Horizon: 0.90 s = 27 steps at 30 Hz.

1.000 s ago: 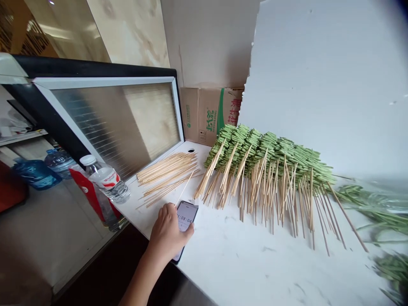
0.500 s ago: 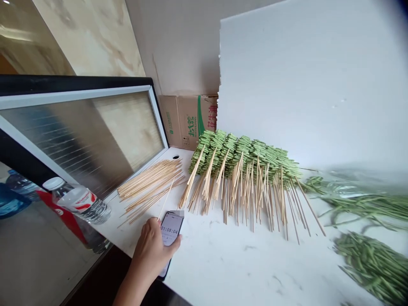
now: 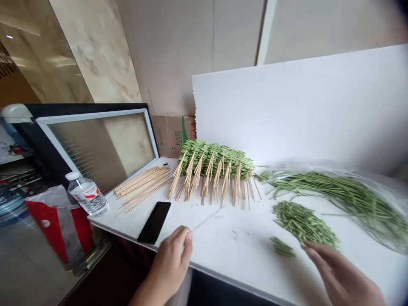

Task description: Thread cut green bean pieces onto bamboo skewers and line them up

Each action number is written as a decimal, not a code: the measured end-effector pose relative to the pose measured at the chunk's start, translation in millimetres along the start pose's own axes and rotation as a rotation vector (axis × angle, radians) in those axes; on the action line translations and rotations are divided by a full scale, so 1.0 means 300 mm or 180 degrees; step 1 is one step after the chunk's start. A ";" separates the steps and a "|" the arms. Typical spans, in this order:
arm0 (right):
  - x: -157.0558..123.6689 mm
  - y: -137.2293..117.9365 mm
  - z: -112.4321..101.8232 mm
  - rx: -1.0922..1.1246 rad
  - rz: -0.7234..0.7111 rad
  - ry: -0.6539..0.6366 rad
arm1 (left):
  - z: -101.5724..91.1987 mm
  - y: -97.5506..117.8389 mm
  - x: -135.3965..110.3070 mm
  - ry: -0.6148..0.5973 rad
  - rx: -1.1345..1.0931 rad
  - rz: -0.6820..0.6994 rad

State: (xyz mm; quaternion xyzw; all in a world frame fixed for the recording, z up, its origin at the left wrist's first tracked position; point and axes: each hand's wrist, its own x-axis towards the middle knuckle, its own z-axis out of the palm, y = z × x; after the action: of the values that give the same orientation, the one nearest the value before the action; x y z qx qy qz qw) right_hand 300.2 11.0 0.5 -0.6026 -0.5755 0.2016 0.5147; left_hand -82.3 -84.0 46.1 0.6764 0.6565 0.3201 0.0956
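My left hand (image 3: 174,259) is closed at the table's front edge, pinching a thin bamboo skewer (image 3: 207,219) that points up and to the right. My right hand (image 3: 342,272) is at the near edge of a pile of cut green beans (image 3: 302,221). Its fingers are stretched out, slightly blurred, and nothing shows in them. Left of this hand, a small bunch of cut beans (image 3: 282,246) lies apart from the pile. Farther back, rows of skewered green beans (image 3: 216,155) are stacked with their bare stick ends toward me.
Loose skewers (image 3: 143,182) lie at left, behind a dark-screened phone (image 3: 154,222). A water bottle (image 3: 87,195) stands by the table's left edge. Long beans (image 3: 344,191) lie in clear plastic at right. A white board (image 3: 287,114) and a cardboard box (image 3: 174,136) stand behind.
My left hand has left the phone and moved right with the skewer. The phone's lit timer screen is now dark. My right hand has come into view, and the view has turned right.
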 end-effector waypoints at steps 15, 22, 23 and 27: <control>-0.066 -0.137 0.106 0.2984 0.1319 -0.1179 | 0.249 0.076 -0.144 0.0043 -0.0347 0.0465; -0.083 -0.140 0.138 0.3264 0.1618 -0.1250 | 0.304 0.028 -0.155 0.0186 -0.0722 0.0585; -0.089 -0.138 0.134 0.3277 0.1634 -0.1274 | 0.311 0.026 -0.158 0.0197 -0.0753 0.0596; -0.108 -0.137 0.114 0.3227 0.1558 -0.1461 | 0.320 0.027 -0.168 0.0182 -0.0924 0.0627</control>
State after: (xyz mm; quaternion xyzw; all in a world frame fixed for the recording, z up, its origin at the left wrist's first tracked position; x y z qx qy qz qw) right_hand 243.2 -12.9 10.9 -0.3384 -0.3489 0.6878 0.5391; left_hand -18.7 -104.8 -39.4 0.7071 0.5364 0.4385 0.1418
